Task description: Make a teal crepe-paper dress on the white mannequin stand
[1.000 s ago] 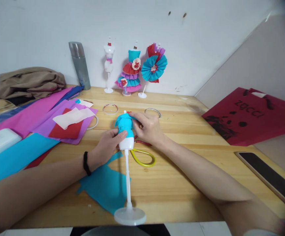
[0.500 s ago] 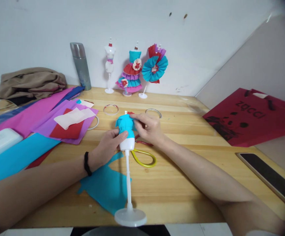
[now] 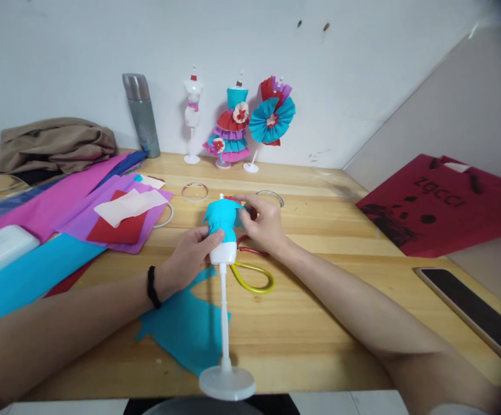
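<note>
A small white dress-form mannequin (image 3: 223, 252) leans toward me, its stand and round base (image 3: 227, 383) nearest my body. Blue crepe paper (image 3: 222, 216) wraps its torso, and a bit of red shows behind the shoulder. My left hand (image 3: 194, 253) is closed round the waist, thumb across the front. At the right shoulder, my right hand (image 3: 261, 222) pinches the edge of the blue crepe paper and pulls it out from the body. Its fingertips are partly hidden. Under the stand lies a loose blue paper piece (image 3: 189, 328). Yellow-handled scissors (image 3: 254, 282) lie beside the mannequin.
Three more mannequins stand by the wall: a bare one (image 3: 192, 115), one in a ruffled dress (image 3: 233, 127), one with a blue rosette (image 3: 271, 121). Coloured paper sheets (image 3: 77, 173) and a flask (image 3: 140, 115) are left; a red bag (image 3: 444, 207) and phone (image 3: 470, 311) are right.
My right hand has drawn the blue paper edge outward and slightly up from the shoulder. The mannequin's base has shifted a little left; my left hand keeps its hold.
</note>
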Available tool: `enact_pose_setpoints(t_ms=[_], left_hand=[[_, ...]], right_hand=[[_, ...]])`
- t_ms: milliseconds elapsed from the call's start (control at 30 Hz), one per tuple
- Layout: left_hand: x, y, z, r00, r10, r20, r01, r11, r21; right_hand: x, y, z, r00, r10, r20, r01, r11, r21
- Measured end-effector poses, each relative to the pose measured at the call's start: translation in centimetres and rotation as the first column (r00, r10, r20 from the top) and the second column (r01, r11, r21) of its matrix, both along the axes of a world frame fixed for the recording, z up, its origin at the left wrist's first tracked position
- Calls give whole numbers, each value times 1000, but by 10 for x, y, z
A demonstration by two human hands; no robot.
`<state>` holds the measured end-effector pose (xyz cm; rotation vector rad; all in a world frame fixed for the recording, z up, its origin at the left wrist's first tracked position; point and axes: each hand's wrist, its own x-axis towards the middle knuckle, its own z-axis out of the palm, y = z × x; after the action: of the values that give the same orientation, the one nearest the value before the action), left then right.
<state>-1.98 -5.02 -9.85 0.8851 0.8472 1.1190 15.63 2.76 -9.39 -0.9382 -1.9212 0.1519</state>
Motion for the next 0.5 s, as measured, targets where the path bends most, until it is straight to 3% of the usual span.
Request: enact_pose_setpoints(t_ms=[267, 400, 500], left_hand=[[0, 0, 3, 999, -3, 38, 3, 1000, -7], [0, -1, 7, 996, -37, 80, 38, 999, -11], [-1, -3, 9, 991, -79, 108, 83, 996, -33]], right_hand=[[-1, -4, -1, 998, 66, -21, -67, 997, -29], [2, -5, 3, 968, 138, -209, -155, 986, -66], [2, -5, 6, 917, 111, -384, -187, 968, -167]])
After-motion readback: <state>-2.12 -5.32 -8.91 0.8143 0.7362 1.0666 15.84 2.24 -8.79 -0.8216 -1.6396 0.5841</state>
